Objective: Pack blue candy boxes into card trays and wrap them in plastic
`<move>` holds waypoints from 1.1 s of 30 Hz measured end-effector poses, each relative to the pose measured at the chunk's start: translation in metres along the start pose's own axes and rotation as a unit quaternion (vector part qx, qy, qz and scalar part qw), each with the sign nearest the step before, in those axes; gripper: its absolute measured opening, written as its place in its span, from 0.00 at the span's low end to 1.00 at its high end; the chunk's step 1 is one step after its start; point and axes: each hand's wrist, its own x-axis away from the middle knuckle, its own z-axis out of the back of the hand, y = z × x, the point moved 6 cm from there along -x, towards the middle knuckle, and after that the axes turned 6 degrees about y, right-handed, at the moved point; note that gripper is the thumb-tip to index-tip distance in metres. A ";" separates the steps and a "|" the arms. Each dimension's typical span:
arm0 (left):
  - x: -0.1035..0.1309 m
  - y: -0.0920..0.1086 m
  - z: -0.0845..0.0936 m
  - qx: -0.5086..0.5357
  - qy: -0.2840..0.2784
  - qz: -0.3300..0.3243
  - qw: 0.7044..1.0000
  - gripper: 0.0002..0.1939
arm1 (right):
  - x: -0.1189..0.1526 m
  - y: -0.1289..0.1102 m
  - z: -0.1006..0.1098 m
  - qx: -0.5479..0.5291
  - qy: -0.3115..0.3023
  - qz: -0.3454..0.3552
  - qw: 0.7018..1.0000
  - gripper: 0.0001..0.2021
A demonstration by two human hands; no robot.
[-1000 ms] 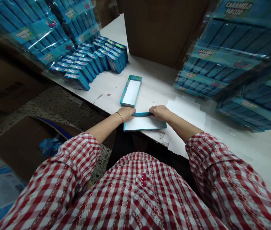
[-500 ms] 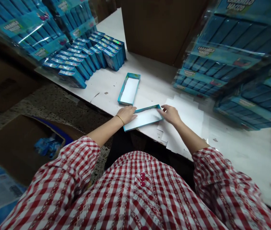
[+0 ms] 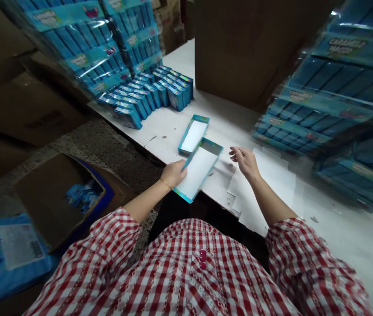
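A shallow blue cardboard tray [image 3: 197, 172] with a white inside is gripped at its left wall by my left hand [image 3: 174, 174]. It is tilted, and its near corner juts past the table's front edge. Just behind it a second tray of the same kind [image 3: 195, 135] lies on the white table, partly covered by the held one. My right hand [image 3: 244, 161] hovers to the right of the held tray, apart from it, fingers loosely spread and holding nothing. Under my right forearm lie flat white card sheets [image 3: 273, 184].
Small blue boxes [image 3: 153, 92] stand in rows at the back left, beside wrapped stacks of filled trays [image 3: 84, 57]. More wrapped stacks [image 3: 324, 92] rise at right. A large brown carton [image 3: 235, 52] stands behind. Below left are an open carton [image 3: 44, 197] and a blue bag [image 3: 11, 254].
My left hand has turned the held tray so its far end points away from me. My right hand has let go of the tray's right end and moved apart. The view has shifted.
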 end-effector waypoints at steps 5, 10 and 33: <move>-0.006 -0.103 0.030 -0.011 0.100 0.203 0.974 0.13 | -0.005 -0.063 -0.051 0.102 0.019 0.177 0.979 0.19; -0.039 -0.144 0.023 -0.038 0.050 0.247 0.967 0.13 | -0.021 -0.110 -0.112 0.287 -0.059 0.272 0.917 0.20; -0.071 -0.275 0.059 0.321 0.454 0.277 0.784 0.28 | -0.127 -0.231 -0.155 0.054 -0.037 0.317 0.946 0.39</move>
